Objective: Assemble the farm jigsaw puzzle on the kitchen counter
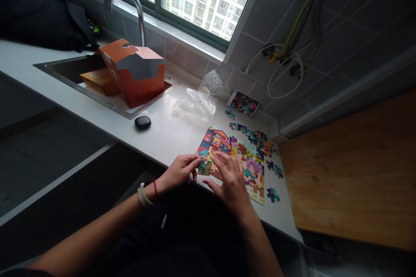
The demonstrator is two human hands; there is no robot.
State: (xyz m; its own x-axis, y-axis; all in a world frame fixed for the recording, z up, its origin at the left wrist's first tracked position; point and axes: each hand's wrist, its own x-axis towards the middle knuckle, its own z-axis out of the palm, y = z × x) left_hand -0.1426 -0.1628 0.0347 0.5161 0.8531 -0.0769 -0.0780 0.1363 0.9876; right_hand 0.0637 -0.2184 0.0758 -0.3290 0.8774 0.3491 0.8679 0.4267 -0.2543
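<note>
A colourful jigsaw puzzle (255, 169) lies at the counter's front edge, its picture including a red barn and a purple shape. At its left side is my left hand (182, 171), thumb and forefinger closed together on the edge of a teal and orange jigsaw piece (204, 168). My right hand (230, 179) is over the middle of the puzzle, palm down with thumb and fingers apart; it covers part of the picture. Whether its fingertips press on the puzzle I cannot tell. Loose dark jigsaw pieces (258, 137) are scattered along the puzzle's back and right sides.
A picture card (243, 103) leans by the tiled wall, near crumpled clear plastic (196, 104). An open orange box (136, 78) stands in the sink (53, 69) below the tap (141, 17). A small black case (143, 122) lies on the counter. A wooden panel (351, 173) borders the right.
</note>
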